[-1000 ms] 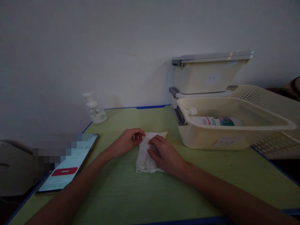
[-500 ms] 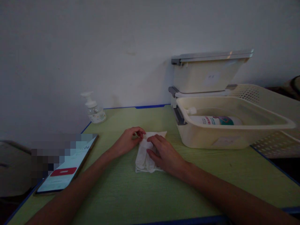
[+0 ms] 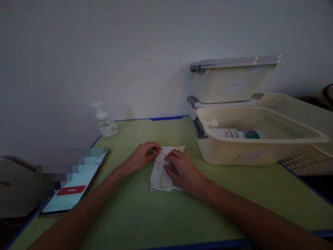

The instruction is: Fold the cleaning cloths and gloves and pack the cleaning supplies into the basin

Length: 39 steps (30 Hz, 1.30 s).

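A white glove (image 3: 158,175), thin and flattened, lies on the green table in front of me with its finger parts towards me. Beneath and behind it shows a flat white piece (image 3: 173,150), perhaps another glove. My left hand (image 3: 145,154) is at the glove's far left edge, thumb and fingertips pinched on it. From the right, my right hand (image 3: 183,172) rests over the glove with bent fingers, its thumb and fingertips gripping the upper middle. The palm hides the glove's right side.
A phone (image 3: 78,184) with a lit screen lies at the left edge. A pump bottle (image 3: 106,123) stands at the back left. On the right is a cream bin (image 3: 239,152) holding a white bottle (image 3: 241,133), with a lidded box (image 3: 231,83) behind and a perforated basket (image 3: 307,111) beside it.
My right fingertips have shifted slightly to the right, and more of the glove shows between my hands. The left hand stays at the same edge, its fingertips moved very little.
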Available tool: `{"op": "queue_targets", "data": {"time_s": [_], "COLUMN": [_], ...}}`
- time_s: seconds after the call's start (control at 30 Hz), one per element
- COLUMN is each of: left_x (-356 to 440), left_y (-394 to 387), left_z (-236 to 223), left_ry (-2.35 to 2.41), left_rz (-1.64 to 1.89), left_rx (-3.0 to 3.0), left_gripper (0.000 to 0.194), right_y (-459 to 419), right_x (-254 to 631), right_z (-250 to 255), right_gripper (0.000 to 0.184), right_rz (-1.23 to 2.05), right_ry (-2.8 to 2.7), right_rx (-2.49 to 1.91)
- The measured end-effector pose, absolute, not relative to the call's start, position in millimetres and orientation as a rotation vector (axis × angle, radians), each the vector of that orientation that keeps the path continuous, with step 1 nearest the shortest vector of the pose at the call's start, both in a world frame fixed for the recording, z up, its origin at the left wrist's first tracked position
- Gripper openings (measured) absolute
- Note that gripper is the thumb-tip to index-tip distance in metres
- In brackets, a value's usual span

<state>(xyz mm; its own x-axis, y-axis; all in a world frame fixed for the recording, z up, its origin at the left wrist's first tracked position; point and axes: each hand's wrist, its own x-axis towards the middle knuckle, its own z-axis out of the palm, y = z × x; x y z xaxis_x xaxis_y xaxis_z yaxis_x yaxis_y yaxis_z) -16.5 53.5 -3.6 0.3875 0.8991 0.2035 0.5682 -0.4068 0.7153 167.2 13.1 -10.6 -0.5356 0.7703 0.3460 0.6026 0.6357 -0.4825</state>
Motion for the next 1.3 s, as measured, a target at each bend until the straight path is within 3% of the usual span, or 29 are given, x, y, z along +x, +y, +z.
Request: {"op": "queue_targets", "data": {"time_s": [0.87,1.3], "left_x": [-17.7,-17.1], "left_y": [55.9,54.2], "left_z": [-4.8,-7.1], "left_ry": [1.182,1.196], "left_rz": [0.806,0.799], "left_rx": [2.031,2.078], "left_gripper": [0.011,0.012], "right_y": [13.1,14.0], "right_x": [167.6,167.0], "right_z": [-11.2,-12.7], "right_gripper": [0.021,0.014], "right_rz": [0.427,0.405], "right_ry": [-2.293,-2.277], "right_rx": [-1.016,-1.033]}}
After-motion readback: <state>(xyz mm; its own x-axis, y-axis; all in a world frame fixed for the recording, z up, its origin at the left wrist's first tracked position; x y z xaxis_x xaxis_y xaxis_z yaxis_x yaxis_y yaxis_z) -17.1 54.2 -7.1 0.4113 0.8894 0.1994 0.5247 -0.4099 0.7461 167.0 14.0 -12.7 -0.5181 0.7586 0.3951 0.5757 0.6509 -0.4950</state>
